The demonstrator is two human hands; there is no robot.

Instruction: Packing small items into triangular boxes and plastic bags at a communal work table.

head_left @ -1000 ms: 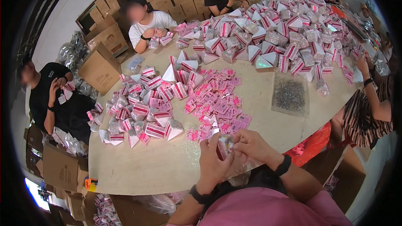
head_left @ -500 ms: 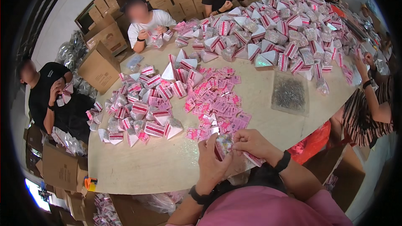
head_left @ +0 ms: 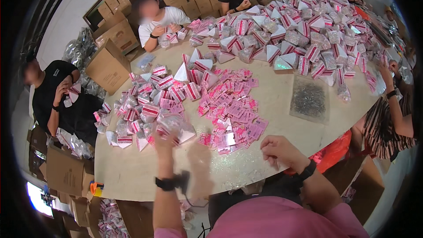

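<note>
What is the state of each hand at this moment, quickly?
Left hand: blurred at the wedge-shaped pieces; whether it grips one cannot be told.
Right hand: loosely open, nothing visible in it.

I'm looking down on a pale table. A big heap of wedge-shaped packets is covering its far right; a smaller heap is lying left. Pink cards are lying mid-table, a flat clear container is resting right, and glitter is sparkling near me.
</note>
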